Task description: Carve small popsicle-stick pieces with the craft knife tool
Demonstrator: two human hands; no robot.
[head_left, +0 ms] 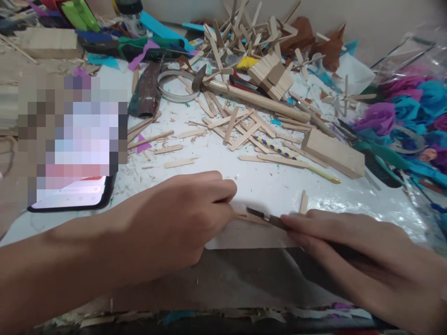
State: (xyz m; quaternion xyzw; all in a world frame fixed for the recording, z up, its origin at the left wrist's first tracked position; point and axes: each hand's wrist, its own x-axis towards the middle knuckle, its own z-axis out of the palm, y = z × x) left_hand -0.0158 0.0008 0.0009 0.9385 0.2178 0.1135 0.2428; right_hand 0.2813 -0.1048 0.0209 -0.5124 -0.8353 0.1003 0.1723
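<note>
My left hand (199, 214) is closed at the middle of the near table edge, its fingers pinching one end of a wooden craft stick (252, 217). Most of that end is hidden by the fingers. From the right, my right hand (352, 246) grips a slim craft knife (268, 218) like a pen. Its blade points left, just over the stick; whether it touches the wood I cannot tell. Behind the right fingertips lies a short piece of craft stick (303, 202).
Loose craft sticks (244, 128) and shavings litter the white tabletop (265, 186). Beyond are a hammer (258, 98), a tape roll (179, 86), a patterned pencil (296, 158) and a wood block (333, 153). A phone (70, 197) stands left; scissors (379, 163) and paper flowers (405, 109) lie right.
</note>
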